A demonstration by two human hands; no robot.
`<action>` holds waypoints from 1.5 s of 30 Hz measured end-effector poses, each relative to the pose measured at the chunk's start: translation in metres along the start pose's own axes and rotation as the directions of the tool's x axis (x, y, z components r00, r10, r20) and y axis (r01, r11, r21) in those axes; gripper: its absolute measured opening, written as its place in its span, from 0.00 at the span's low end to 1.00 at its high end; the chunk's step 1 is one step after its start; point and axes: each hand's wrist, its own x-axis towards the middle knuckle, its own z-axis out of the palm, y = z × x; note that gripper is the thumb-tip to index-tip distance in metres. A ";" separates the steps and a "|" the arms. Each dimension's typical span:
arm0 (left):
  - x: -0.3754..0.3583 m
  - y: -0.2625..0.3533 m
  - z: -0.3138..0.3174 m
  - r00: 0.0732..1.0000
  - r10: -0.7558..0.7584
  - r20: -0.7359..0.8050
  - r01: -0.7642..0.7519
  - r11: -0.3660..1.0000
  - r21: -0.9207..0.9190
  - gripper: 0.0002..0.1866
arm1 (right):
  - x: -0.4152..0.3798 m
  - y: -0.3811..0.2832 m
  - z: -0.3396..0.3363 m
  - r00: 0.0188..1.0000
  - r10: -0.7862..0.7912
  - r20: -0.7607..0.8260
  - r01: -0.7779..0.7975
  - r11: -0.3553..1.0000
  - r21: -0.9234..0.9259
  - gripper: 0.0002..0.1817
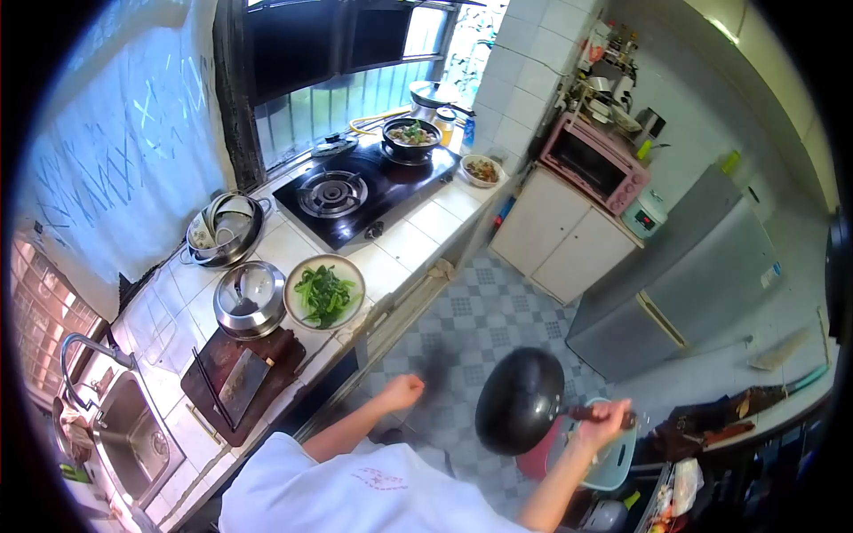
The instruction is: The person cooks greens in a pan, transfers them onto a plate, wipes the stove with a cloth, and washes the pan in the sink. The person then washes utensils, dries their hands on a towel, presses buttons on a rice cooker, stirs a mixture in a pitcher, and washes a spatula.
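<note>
My right hand point(604, 423) is wrapped round the handle of a black wok point(522, 400). The wok hangs tilted above the floor, partly in front of a light blue plastic bin point(615, 462) and a red container point(538, 455). My left hand point(402, 392) is closed in a loose fist beside the counter edge, with nothing visible in it. Nearest to it on the counter is a plate point(357, 277) of cooked leafy greens point(325, 295).
On the left counter are a cutting board point(289, 348) with a cleaver point(242, 387) and chopsticks point(211, 391), metal pots point(233, 313) and a sink point(133, 435). Farther back, a gas stove point(355, 200) bears a pan of food point(412, 135). A fridge point(653, 298) stands at right.
</note>
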 end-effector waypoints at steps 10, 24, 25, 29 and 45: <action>0.043 0.024 -0.085 0.956 0.082 0.281 -0.065 0.996 -0.068 0.19 | 0.094 0.143 0.323 0.582 0.085 0.808 -0.403 0.894 0.196 0.13; 0.176 0.047 -0.103 0.835 -0.428 -0.347 0.152 0.785 -0.601 0.18 | -0.020 0.394 0.631 -0.070 -0.457 0.887 -0.173 0.881 0.441 0.12; 0.180 0.045 -0.101 0.805 -0.467 -0.365 0.158 0.763 -0.627 0.18 | -0.029 0.404 0.632 -0.116 -0.454 0.883 -0.234 0.877 0.420 0.11; 0.188 0.034 -0.089 0.736 -0.523 -0.430 0.170 0.757 -0.631 0.18 | -0.043 0.434 0.620 -0.204 -0.691 0.694 -0.326 0.716 0.617 0.11; 0.105 0.061 -0.093 0.564 -0.746 -0.354 0.210 0.544 -0.812 0.18 | -0.042 0.453 0.485 -0.495 -0.750 0.439 -0.302 0.622 0.722 0.09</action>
